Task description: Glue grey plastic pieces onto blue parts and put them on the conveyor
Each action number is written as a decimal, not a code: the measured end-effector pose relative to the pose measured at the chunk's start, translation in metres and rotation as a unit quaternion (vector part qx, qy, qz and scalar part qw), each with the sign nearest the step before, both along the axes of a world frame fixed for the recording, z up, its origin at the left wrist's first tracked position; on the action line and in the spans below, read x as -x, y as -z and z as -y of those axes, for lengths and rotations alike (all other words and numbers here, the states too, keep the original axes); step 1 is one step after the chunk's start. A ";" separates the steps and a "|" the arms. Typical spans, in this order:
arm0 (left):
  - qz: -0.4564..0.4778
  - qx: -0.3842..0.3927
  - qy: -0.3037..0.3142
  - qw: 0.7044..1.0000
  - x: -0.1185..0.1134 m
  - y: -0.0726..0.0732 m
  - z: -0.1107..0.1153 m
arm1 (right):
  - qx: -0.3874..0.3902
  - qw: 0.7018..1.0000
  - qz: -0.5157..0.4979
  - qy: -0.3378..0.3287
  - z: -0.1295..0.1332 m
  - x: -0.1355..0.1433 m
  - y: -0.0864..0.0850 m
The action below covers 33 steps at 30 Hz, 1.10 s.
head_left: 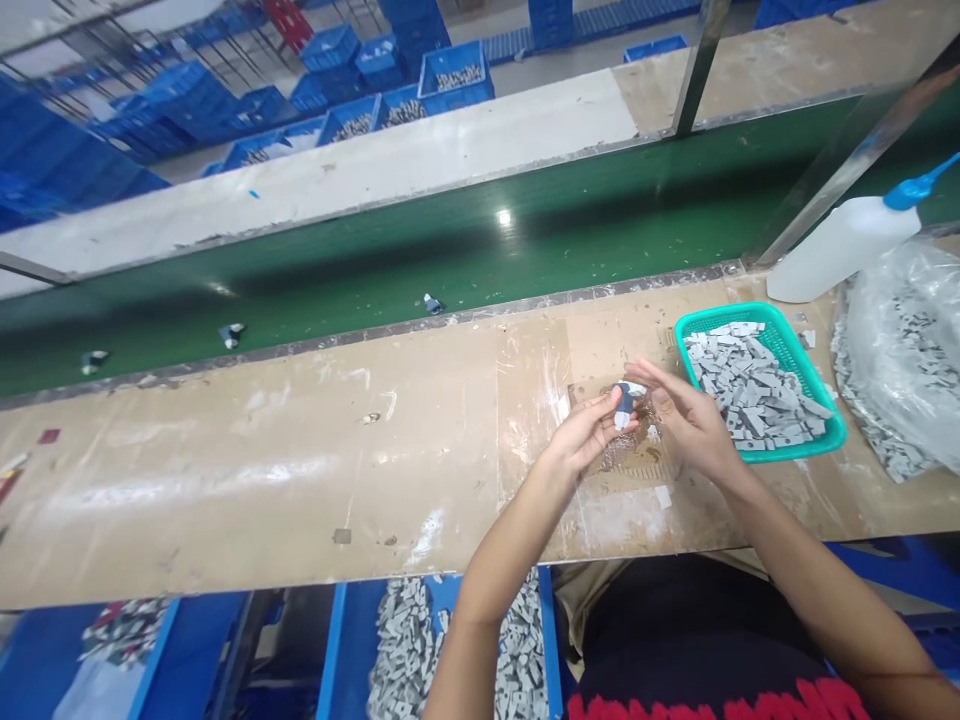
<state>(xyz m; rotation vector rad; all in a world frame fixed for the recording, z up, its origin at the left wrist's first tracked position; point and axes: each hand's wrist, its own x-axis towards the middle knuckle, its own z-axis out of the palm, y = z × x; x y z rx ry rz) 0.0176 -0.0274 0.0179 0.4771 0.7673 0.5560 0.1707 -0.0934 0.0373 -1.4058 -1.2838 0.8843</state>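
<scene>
My left hand [585, 432] pinches a small dark-blue and white part [625, 402] between thumb and fingers, above the worktable. My right hand [694, 425] is just to its right, fingers stretched out and thumb apart. Its fingertips come close to the part's white upper end; whether they touch it I cannot tell. Beside my right hand stands a green plastic basket [838, 440] heaped with small light-grey pieces [750, 385]. Stained cardboard [637, 465] lies under my hands.
Beyond the table runs a green conveyor belt [337, 265] carrying a few similar parts [433, 303]. At right are a white bottle [840, 245] with a blue nozzle and a clear plastic bag [911, 350] of grey pieces. A blue crate [336, 650] of grey pieces sits below the table edge.
</scene>
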 end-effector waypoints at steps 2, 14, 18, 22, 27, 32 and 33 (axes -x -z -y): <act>0.017 0.045 0.011 0.999 0.001 -0.004 -0.001 | 0.020 0.998 -0.051 -0.030 0.000 0.006 -0.001; -0.028 -0.075 0.091 0.993 0.007 -0.017 -0.005 | 0.028 0.998 -0.003 0.050 -0.010 0.012 0.001; -0.208 -0.203 0.183 0.939 0.027 -0.042 -0.050 | 0.013 0.995 0.059 0.073 -0.008 0.001 0.000; -0.443 -0.314 -0.056 0.838 0.081 -0.071 -0.142 | -0.045 0.978 0.192 0.065 0.008 -0.019 0.012; -0.669 -0.265 -0.233 0.654 0.147 -0.057 -0.235 | -0.089 0.959 0.267 0.042 0.002 -0.041 0.026; -0.742 -0.208 -0.202 0.605 0.167 -0.023 -0.253 | -0.001 0.961 0.278 -0.020 -0.074 -0.049 0.005; -0.743 -0.213 -0.200 0.602 0.168 -0.020 -0.253 | 0.007 0.962 0.273 -0.012 -0.095 -0.050 0.001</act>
